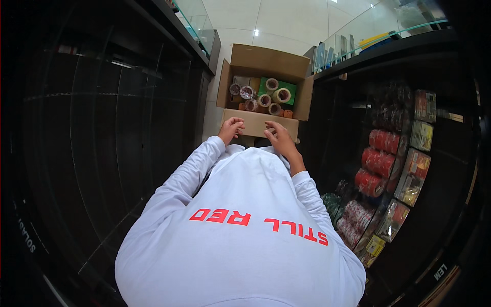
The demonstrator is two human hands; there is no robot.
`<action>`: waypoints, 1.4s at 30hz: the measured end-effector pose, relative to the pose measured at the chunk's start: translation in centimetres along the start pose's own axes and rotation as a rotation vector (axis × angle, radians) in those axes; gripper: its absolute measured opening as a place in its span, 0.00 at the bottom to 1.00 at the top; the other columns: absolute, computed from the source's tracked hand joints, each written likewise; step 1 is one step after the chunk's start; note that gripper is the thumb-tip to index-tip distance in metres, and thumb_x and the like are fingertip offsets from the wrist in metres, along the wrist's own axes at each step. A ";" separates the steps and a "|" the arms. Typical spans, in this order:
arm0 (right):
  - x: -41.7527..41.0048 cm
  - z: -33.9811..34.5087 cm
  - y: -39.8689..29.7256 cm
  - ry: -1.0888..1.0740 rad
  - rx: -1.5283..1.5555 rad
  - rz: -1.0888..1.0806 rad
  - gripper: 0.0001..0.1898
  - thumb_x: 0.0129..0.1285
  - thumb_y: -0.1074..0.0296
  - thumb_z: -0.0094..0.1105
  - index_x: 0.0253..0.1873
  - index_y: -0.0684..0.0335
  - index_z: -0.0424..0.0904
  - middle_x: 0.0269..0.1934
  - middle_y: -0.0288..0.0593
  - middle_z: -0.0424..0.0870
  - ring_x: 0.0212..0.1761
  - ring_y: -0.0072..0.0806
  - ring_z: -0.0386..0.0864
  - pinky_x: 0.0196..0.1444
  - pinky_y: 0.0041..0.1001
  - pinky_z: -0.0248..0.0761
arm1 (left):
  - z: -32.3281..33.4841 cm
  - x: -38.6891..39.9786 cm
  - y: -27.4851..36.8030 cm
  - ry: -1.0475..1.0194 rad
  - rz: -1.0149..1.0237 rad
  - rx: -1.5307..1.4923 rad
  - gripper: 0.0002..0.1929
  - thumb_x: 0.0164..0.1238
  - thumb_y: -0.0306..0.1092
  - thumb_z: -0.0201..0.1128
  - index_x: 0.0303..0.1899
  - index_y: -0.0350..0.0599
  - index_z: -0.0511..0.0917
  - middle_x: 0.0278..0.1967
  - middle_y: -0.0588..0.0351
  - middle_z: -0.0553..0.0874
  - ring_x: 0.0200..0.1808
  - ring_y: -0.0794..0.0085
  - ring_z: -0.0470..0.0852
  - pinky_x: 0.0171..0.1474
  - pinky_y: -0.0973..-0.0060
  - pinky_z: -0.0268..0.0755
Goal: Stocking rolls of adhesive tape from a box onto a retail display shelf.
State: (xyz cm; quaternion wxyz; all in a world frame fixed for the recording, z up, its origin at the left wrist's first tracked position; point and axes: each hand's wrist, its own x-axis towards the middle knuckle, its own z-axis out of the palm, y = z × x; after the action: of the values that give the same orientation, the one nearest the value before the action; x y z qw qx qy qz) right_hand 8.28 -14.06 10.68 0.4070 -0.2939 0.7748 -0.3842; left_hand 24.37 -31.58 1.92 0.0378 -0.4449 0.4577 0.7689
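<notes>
Before me an open cardboard box [264, 123] stands with its flaps folded outward. Inside it are several rolls of tape, some clear, some yellowish, such as the pale yellow tape roll [288, 95] at the right. A green box [292, 92] lies beneath some of them, and small orange boxes [288, 113] show at the front right. My left hand [231, 129] is above the near flap's left end, fingers loosely curled and holding nothing. Over the same flap, farther right, my right hand [278, 135] has its thumb and fingers apart, also with nothing in it.
Dark shelving with glass panels [130, 115] rises on my left. On the right-hand shelf [326, 134] are stacked red wrapped rolls [378, 161], patterned rolls [355, 218] and packaged items [412, 176]. Glass-edged counters [383, 46] flank the pale tiled floor [276, 19].
</notes>
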 end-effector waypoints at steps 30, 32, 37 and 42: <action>11.7 -9.2 15.0 -0.086 -0.242 0.120 0.21 0.66 0.60 0.57 0.59 0.65 0.74 0.55 0.52 0.79 0.59 0.46 0.75 0.61 0.38 0.68 | 4.6 10.3 -2.2 -0.016 0.035 0.248 0.09 0.72 0.33 0.57 0.49 0.43 0.77 0.39 0.58 0.83 0.38 0.78 0.79 0.40 0.81 0.72; 12.7 -8.1 15.9 -0.065 -0.297 0.132 0.20 0.66 0.61 0.58 0.59 0.65 0.74 0.55 0.52 0.78 0.60 0.47 0.74 0.62 0.38 0.67 | 3.2 12.4 -2.6 -0.016 0.004 0.267 0.09 0.72 0.32 0.57 0.49 0.41 0.77 0.38 0.57 0.82 0.38 0.78 0.79 0.40 0.80 0.73; 15.5 -4.1 20.5 -0.009 -0.250 0.155 0.20 0.65 0.62 0.58 0.58 0.66 0.75 0.55 0.53 0.78 0.60 0.48 0.73 0.62 0.39 0.67 | 1.8 18.8 -3.7 0.002 -0.073 0.283 0.10 0.72 0.31 0.57 0.49 0.39 0.77 0.37 0.57 0.82 0.38 0.77 0.80 0.41 0.80 0.74; 20.2 2.1 23.6 -0.062 -0.041 0.246 0.20 0.64 0.61 0.59 0.57 0.66 0.76 0.55 0.54 0.78 0.61 0.47 0.73 0.62 0.38 0.67 | -3.3 25.5 -7.9 0.044 -0.073 0.344 0.09 0.71 0.31 0.57 0.48 0.39 0.77 0.34 0.58 0.82 0.34 0.79 0.78 0.39 0.81 0.73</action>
State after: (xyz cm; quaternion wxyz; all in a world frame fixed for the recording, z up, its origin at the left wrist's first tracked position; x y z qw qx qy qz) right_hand -3.30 -17.82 -17.98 0.4689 -0.2166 0.7997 -0.3062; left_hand 14.83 -38.39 -22.34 0.1313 -0.4651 0.5666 0.6673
